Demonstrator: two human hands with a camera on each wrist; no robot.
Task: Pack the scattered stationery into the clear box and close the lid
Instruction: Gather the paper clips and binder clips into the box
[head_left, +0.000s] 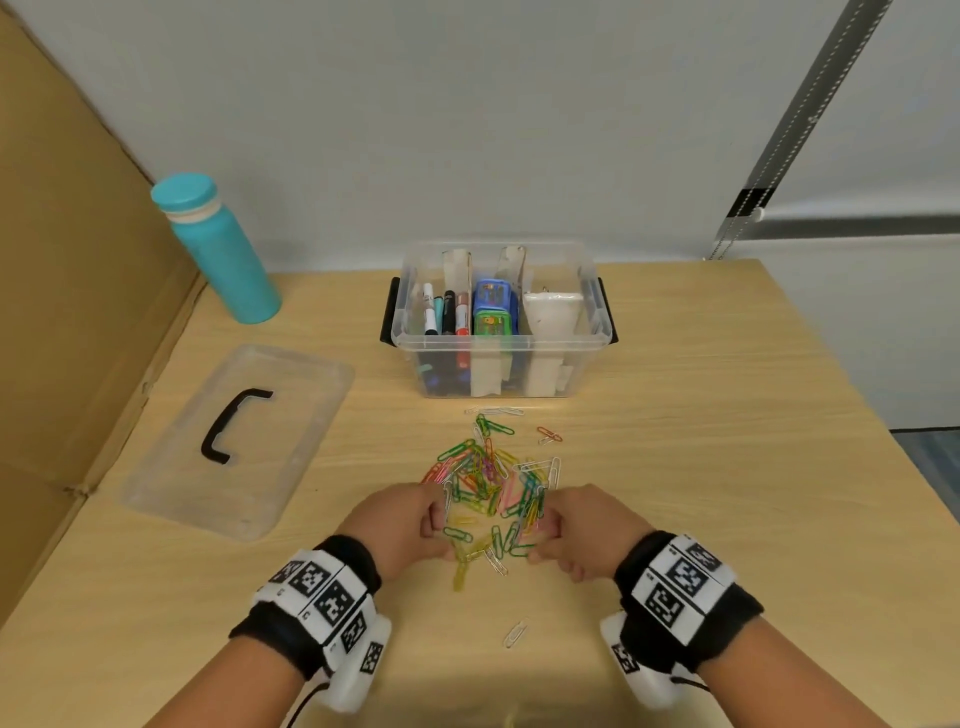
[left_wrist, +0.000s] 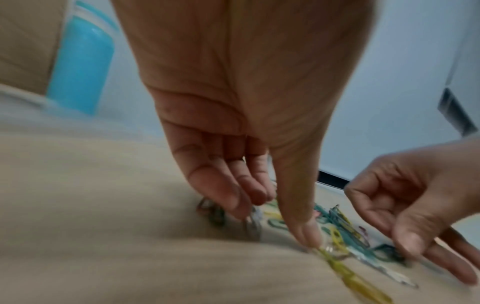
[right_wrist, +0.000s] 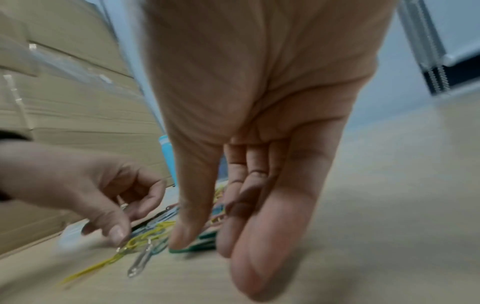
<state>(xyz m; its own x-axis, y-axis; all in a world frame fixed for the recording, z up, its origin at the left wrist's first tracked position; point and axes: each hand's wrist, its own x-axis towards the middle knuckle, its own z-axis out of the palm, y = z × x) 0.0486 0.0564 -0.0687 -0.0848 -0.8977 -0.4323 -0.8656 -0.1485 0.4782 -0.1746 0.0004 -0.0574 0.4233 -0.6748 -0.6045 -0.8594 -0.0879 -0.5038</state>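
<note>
Far left: bottle (head_left: 221, 249), then lid (head_left: 239, 441) flat on the bench (head_left: 701, 467), off so the box stays open. Left hand (head_left: 402, 525), fingers loosely curved, grip open, herding clips (head_left: 488, 488) inward. Right hand (head_left: 584, 530) likewise, grip open, raking from the other side, probably to scoop. Box (head_left: 498, 358) just behind, pens inside.

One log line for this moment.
hands: flanking clips, gathering | box: open | lid: on table
</note>
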